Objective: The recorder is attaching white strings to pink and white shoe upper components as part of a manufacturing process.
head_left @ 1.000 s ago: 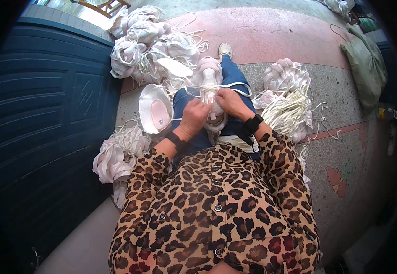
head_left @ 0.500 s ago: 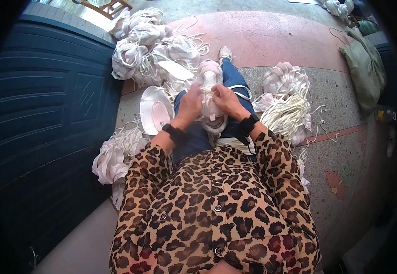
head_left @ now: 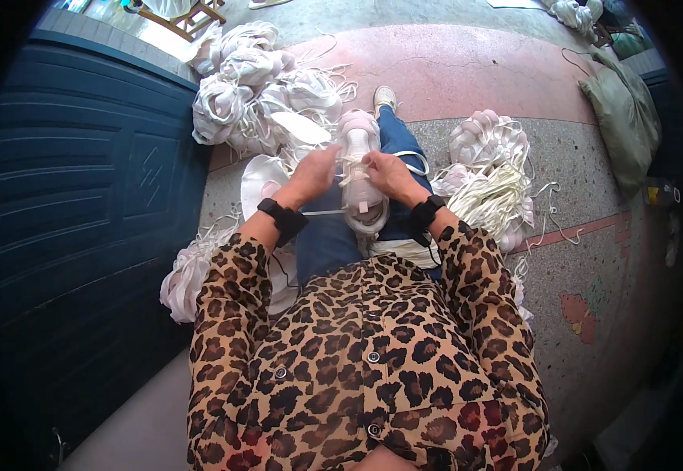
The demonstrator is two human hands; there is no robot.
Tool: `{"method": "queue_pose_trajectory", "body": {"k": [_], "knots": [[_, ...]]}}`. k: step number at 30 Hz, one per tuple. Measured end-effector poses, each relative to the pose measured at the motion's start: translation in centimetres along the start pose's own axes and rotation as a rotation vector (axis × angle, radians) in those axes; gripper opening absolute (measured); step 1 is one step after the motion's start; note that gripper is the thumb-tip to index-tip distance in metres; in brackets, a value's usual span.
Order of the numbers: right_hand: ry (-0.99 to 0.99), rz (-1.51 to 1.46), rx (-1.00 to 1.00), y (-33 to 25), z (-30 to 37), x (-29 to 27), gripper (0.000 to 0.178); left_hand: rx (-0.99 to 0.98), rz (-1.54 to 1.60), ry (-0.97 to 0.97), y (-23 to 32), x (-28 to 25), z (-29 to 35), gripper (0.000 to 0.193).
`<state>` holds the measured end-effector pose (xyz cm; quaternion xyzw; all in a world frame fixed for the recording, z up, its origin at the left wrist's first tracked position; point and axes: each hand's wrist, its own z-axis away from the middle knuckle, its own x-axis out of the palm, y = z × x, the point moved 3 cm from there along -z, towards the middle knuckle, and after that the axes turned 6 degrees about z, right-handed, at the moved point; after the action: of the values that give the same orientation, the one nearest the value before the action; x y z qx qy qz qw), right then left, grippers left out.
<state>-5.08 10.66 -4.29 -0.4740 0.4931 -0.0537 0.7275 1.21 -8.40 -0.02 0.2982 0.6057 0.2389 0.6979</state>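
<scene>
A pale pink and white shoe upper [head_left: 362, 195] lies lengthwise over my lap, its heel opening toward me. Cream shoelace [head_left: 352, 160] crosses its front. At the shoe's left side, my left hand [head_left: 313, 174] is closed, seemingly on one end of the lace; its fingertips are partly blurred. My right hand [head_left: 389, 174] pinches the lace at the shoe's right edge, fingers bent over the tongue area. A thin pale strand runs from beneath my left wrist to the shoe's heel.
White shoe uppers [head_left: 251, 67] are heaped at far left, with more at near left [head_left: 192, 275]. On the right, further uppers [head_left: 489, 141] lie beside a bundle of cream laces [head_left: 487, 200]. A dark blue door [head_left: 82, 173] stands left; a greenish sack [head_left: 622, 118] is far right.
My left hand has drawn away leftward from the shoe, uncovering the lace across its front. My right hand stays nearly in place. My left forearm now covers part of the white and pink piece.
</scene>
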Motion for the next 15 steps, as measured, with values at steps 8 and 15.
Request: {"method": "queue_pose_trajectory", "body": {"k": [8,15], "knots": [[0.002,-0.037,0.022,-0.3,1.4,-0.1,0.022,0.019,0.048,-0.070,1.9,2.7,-0.9,0.051],[0.063,0.027,-0.011,0.1,0.3,-0.5,0.022,0.164,-0.107,0.007,1.6,2.6,-0.6,0.044]]}}
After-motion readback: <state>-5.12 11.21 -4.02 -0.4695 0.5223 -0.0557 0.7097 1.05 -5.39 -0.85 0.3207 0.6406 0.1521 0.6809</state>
